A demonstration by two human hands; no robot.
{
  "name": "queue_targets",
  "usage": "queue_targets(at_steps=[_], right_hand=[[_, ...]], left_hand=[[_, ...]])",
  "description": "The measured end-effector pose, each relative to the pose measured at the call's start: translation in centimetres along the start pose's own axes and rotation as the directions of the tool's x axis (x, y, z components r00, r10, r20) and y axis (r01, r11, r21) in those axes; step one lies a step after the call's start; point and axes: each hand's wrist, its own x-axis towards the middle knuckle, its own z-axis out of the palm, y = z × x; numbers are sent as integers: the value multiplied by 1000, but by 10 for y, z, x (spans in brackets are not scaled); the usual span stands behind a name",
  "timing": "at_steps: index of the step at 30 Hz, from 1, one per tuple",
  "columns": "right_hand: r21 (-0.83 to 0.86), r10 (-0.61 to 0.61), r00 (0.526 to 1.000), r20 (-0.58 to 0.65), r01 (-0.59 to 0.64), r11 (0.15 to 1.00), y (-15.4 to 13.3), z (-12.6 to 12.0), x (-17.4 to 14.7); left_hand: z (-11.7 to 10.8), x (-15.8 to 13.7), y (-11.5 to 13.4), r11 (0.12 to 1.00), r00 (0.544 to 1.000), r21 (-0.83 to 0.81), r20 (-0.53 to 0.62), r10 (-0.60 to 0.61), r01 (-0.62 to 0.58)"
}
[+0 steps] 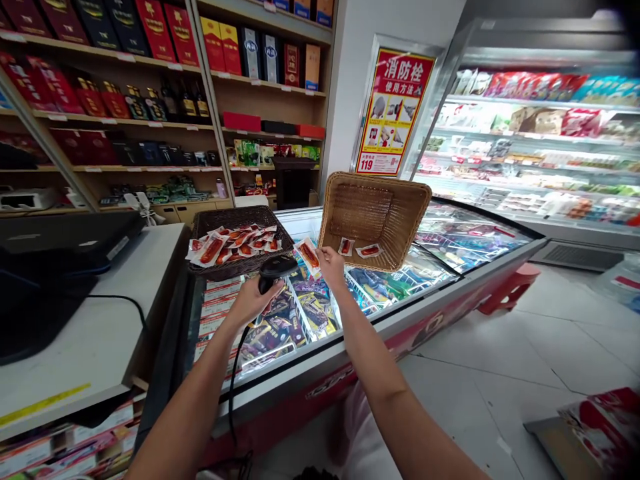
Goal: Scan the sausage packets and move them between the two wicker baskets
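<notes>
My left hand (253, 301) is wrapped round the handle of a black barcode scanner (278, 267), whose cable hangs down past the freezer edge. Between the fingers of my right hand (331, 265) is a small vacuum-packed sausage (309, 253) in clear and white wrapping. Left of the scanner, a dark brown wicker basket (235, 217) holds many similar packets (240, 241). Just beyond my right hand, a light brown wicker basket (377, 207) is tilted towards me, with two packets (369, 251) at its lower side. Both baskets rest on the glass-topped freezer (320, 353).
At the left is a white counter (75, 340) with black equipment (65, 247). Shelves of boxed bottles (150, 40) line the back. A refrigerated display (535, 133) stands at the right, near a red stool (510, 287). A red-and-white package (605, 427) lies low at the right.
</notes>
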Motion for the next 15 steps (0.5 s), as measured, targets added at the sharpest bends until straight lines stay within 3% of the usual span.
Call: queue_targets(at_steps=[7,15], right_hand=[[-176,-42,999,1,42,984,-3,-9,2],[-233,-66,998,7,66,970,-4,-9,1]], left_hand=[[-6,4,-7,999,998,-34,-61,5,-7],[-6,-1,7,998,997,-59,-75,-2,-2]])
